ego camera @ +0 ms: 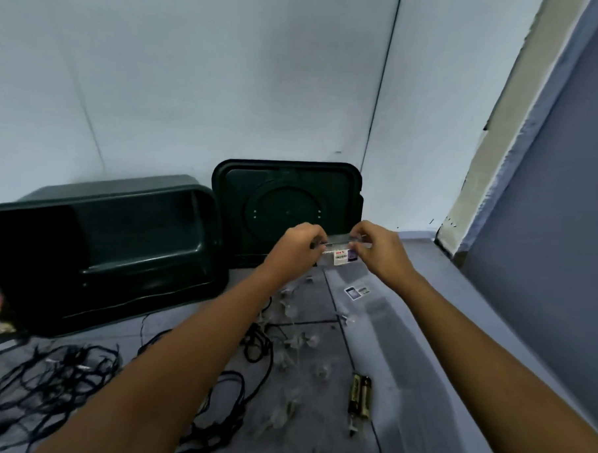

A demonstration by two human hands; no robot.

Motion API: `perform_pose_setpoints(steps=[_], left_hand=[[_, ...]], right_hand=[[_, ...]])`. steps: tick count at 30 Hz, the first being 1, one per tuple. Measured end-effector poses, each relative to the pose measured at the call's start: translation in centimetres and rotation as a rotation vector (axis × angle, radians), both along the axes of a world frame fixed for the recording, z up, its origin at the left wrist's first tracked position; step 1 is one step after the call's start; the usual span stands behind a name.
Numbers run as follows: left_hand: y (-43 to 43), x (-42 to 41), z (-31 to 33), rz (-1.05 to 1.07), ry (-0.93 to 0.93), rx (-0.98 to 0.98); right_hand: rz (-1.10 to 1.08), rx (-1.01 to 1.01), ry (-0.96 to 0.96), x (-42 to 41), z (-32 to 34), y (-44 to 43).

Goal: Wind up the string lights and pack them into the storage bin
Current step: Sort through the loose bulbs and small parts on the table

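String lights (66,367) loose on floor (421,368), left hand (295,246) and right hand (380,252) pinching clear labelled case (341,255), bin (118,252) on its side

My forearms outstretched, left hand (296,248) and right hand (380,250) close together, both pinching a small clear labelled packet (343,257).

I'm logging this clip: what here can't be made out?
Head view only.
1. Print on the clear case, pinched by the left hand and right hand: too small, blurred.
2. The black string lights: cut off by the bottom-left edge.
3. The storage bin: left inner end lost in shadow.
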State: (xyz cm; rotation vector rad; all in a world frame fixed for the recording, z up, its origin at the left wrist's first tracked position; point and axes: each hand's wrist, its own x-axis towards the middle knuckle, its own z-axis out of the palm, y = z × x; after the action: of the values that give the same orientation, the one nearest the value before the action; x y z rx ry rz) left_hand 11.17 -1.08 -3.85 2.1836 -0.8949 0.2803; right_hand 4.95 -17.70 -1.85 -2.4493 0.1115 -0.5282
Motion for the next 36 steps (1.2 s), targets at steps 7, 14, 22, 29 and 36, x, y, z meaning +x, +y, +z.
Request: perform_pose_setpoints(steps=[7,14,22,29,36], left_hand=[[-5.3,3.8,-2.8,0.0,0.1,0.207],[-7.0,4.3,-3.9,-0.003,0.145,0.295],[-5.6,3.6,-3.7,-0.017,0.149,0.289],[1.0,-1.3,-1.5,0.021,0.062,0.079],[15.1,-8.0,-0.9,0.144,-0.019,-0.048]], right_hand=[[-0.033,0.055,0.033,3.3,-4.5,-4.3],[-0.057,0.094,0.099,3.3,-6.8,-5.4],[-0.097,-0.002,0.146,2.1,-6.1,-4.9],[-0.016,0.026,-0.018,-2.0,-3.4,2.5],[0.302,0.006,-0.095,-5.6,-2.3,16.0]])
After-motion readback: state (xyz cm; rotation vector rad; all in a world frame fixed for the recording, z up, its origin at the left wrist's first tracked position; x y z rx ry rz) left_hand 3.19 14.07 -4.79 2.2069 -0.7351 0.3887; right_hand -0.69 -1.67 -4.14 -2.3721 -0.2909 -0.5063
